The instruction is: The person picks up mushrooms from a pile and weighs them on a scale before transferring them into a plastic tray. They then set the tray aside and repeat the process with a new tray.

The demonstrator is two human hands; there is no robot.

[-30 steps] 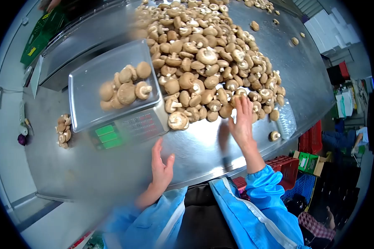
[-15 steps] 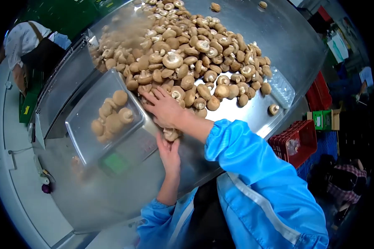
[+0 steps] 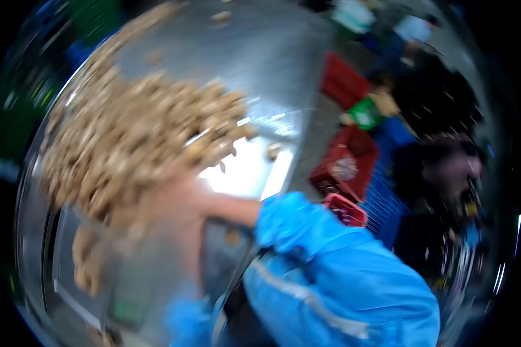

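The whole view is smeared by motion. My right hand (image 3: 182, 195) reaches to the near edge of a large heap of brown mushrooms (image 3: 139, 130), which look like shiitake. Its fingers blend into the heap, so what they hold cannot be made out. My left hand (image 3: 193, 240) is close below the right one, a faint blur with its fingers indistinct. To the left of both hands is a clear tray (image 3: 63, 280) with several mushrooms (image 3: 85, 260) in it.
The heap lies on a metal table (image 3: 272, 40). Past its right edge are a red crate (image 3: 330, 168), a smaller pink-red basket (image 3: 344, 209), a blue pallet (image 3: 385, 199) and a green box (image 3: 364, 113). Other people (image 3: 414, 30) are in the background at the right.
My view has swung right, so the heap, the tray and my hands appear further left and more of the floor at the right shows. Both hands remain near the heap's edge.
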